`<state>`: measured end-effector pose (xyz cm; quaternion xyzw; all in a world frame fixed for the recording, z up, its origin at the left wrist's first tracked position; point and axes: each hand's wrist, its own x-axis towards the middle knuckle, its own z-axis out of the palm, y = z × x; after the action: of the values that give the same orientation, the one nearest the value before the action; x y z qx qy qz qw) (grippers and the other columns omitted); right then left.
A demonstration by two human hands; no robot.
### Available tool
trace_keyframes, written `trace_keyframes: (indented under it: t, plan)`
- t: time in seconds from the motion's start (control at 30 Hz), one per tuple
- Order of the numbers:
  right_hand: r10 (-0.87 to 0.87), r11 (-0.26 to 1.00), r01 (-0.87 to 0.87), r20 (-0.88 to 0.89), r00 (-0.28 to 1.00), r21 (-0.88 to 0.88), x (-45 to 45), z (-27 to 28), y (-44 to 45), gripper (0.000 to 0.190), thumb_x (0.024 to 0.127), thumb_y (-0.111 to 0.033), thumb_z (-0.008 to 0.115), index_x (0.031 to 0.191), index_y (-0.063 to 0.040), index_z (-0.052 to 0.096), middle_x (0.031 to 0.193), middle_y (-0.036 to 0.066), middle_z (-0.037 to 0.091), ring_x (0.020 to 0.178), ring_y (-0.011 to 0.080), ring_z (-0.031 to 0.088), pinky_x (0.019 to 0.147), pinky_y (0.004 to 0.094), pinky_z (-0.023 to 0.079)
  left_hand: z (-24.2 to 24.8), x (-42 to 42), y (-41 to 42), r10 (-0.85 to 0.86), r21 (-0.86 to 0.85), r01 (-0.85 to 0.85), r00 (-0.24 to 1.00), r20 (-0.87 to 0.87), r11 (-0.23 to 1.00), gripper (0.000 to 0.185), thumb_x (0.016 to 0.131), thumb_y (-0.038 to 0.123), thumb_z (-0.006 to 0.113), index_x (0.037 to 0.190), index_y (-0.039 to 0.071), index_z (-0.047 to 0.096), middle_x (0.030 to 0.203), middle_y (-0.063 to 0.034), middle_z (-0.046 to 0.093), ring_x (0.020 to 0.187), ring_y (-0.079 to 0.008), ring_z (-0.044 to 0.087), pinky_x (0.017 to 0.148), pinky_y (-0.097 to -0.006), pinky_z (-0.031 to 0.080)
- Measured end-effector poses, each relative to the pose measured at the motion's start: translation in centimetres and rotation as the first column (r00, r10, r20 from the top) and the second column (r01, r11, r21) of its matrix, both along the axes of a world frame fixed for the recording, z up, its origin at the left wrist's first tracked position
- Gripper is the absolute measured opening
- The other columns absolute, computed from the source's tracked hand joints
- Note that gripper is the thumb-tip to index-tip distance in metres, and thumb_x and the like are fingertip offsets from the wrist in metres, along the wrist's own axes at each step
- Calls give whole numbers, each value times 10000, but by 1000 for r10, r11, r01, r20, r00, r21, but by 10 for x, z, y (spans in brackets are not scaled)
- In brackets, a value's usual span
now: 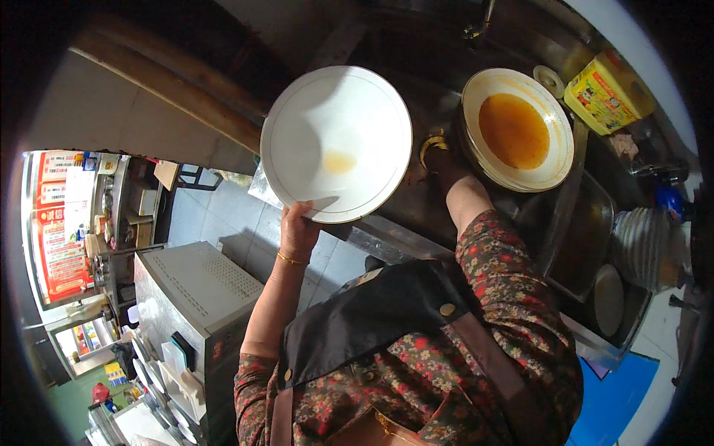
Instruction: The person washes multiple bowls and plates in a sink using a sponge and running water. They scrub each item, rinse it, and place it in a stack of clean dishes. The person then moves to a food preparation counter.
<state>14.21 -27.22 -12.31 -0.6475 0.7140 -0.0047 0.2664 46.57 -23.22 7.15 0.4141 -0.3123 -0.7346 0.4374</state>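
Observation:
My left hand (299, 231) grips the near rim of a large white dish (357, 122), which is tilted and has a small yellowish wet patch on it. A shadow covers its left part. To the right, a stack of white dishes (560, 131) stands on the dark sink area, the top one holding orange-brown liquid (513, 131). My right hand (443, 161) reaches down just left of that stack into deep shadow. Its fingers are hard to make out, beside a curved yellowish thing (432, 146); whether it holds anything cannot be seen.
A yellow plastic container (601, 97) and a small round whitish lid-like thing (549, 81) lie beyond the stack. At the right are a rectangular metal basin (585, 234) and a row of stacked plates (641, 248). A metal cabinet (195, 290) stands to the left.

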Motion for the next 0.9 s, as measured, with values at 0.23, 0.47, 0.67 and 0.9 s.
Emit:
trace_keyframes:
  t: [0.23,0.47,0.67,0.9]
  plan:
    - [24,999,-25,37,999,24,-6,-2,6,184,775,-192,516,865,-67,618,912,145,617,877,281,575,734,370,448,0,0,-1,-9,-15,9,1000,17,1000,454,704,101,466,1119,-77,418,1043,-159,524,969,-291,541,896,-398,422]
    - [72,994,-84,163,984,66,-9,-2,13,192,788,-215,510,860,-80,624,905,138,624,877,273,578,728,369,446,-3,3,-1,-67,-48,64,996,-58,997,442,701,105,476,1100,-79,429,1047,-169,524,962,-300,549,888,-399,435]
    - [43,996,-78,547,836,41,3,-5,28,179,762,-159,560,881,-42,625,887,120,632,874,203,578,750,316,447,-31,13,-11,34,-282,80,926,375,956,236,722,11,490,950,-48,509,953,-141,558,882,-259,563,797,-332,453]
    - [52,992,52,743,667,-116,40,146,114,133,650,-12,557,780,9,573,740,67,585,685,126,522,601,288,432,-18,9,-3,-15,-11,12,969,-246,1000,200,735,-4,501,932,-28,524,930,-126,562,910,-241,546,802,-326,437]
